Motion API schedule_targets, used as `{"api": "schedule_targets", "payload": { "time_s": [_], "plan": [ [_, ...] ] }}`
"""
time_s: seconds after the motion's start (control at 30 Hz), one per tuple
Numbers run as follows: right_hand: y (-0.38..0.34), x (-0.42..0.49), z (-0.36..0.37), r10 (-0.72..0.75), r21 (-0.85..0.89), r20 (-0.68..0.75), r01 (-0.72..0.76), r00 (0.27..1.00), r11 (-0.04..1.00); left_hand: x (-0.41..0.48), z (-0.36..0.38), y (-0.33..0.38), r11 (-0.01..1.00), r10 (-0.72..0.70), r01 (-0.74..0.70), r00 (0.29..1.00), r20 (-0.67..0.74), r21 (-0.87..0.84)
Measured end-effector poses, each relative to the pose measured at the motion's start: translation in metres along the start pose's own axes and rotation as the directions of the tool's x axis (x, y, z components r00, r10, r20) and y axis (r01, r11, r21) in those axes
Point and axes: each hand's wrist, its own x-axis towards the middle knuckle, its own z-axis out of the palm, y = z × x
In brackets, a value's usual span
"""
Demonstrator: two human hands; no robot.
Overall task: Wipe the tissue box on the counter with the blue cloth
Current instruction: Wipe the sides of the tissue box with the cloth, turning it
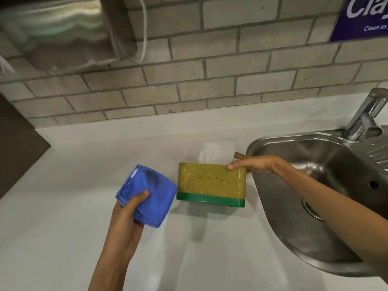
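Holding now: your left hand (126, 215) grips the folded blue cloth (147, 194), thumb pressed on top, fingers wrapped beneath; the cloth sits in the air just left of the box and does not touch it yet.
Bracing hand: your right hand (252, 163) pinches the top right corner of the tissue box (211, 183), thumb on the front edge and fingers behind it.
Box position: it stands upright on the white surface (73, 238), near the rim of the steel sink (310, 206), with a tissue (217, 151) sticking up from the top.
Slip risk: the yellow wrap looks glossy, so a firm push from the left could slide the box toward the sink, since your hold covers one corner only.
Tip risk: you grip high while the green base rests free, so pressing hard on the upper front face may rock the box backward.
Tissue risk: dragging the cloth across the top would likely catch the loose tissue and pull it out or wet it.
Smear risk: the cloth shows a dark patch on its upper face; leading with that side may spread dirt over the reddish marks on the front instead of lifting them.
Cloth risk: the fold looks loose at the lower edge and could unroll mid-stroke.
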Motion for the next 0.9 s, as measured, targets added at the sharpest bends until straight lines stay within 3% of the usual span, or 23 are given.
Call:
{"api": "schedule_targets", "payload": {
  "time_s": [0.07, 0.13, 0.2, 0.3, 0.37, 0.53, 0.57, 0.7, 0.9],
  "plan": [
    [0.004, 0.003, -0.003, -0.010, 0.020, 0.004, 0.009, 1.000, 1.000, 0.000, 0.008, 0.001, 0.984, 0.113, -0.102, 0.991, -0.068, 0.143],
    [0.006, 0.006, -0.006, -0.023, 0.040, 0.008, 0.022, 1.000, 0.999, 0.000, 0.019, 0.001, 0.900, 0.314, -0.269, 0.946, -0.081, 0.342],
    [0.006, 0.007, -0.006, -0.033, 0.061, 0.019, 0.032, 0.999, 0.998, -0.001, 0.035, -0.003, 0.739, 0.482, -0.413, 0.876, 0.009, 0.532],
    [0.005, 0.009, -0.006, -0.039, 0.072, 0.028, 0.037, 0.999, 0.997, 0.003, 0.059, -0.016, 0.406, 0.640, -0.539, 0.744, 0.191, 0.739],
    [0.005, 0.009, -0.007, -0.038, 0.067, 0.030, 0.036, 0.999, 0.997, 0.010, 0.073, -0.028, 0.185, 0.632, -0.555, 0.699, 0.335, 0.811],
    [0.005, 0.011, -0.009, -0.050, 0.077, 0.042, 0.046, 0.998, 0.996, 0.019, 0.082, -0.056, -0.157, 0.466, -0.462, 0.745, 0.478, 0.873],
    [0.005, 0.012, -0.009, -0.050, 0.082, 0.042, 0.047, 0.998, 0.996, 0.020, 0.080, -0.059, -0.155, 0.443, -0.461, 0.758, 0.479, 0.874],
    [0.003, 0.014, -0.009, -0.057, 0.061, 0.068, 0.052, 0.996, 0.997, 0.028, 0.088, -0.057, 0.057, 0.437, -0.396, 0.835, 0.334, 0.916],
    [0.005, 0.017, -0.011, -0.050, 0.089, 0.027, 0.048, 0.998, 0.995, 0.019, 0.085, -0.065, -0.109, 0.421, -0.579, 0.710, 0.565, 0.808]
  ]
}}
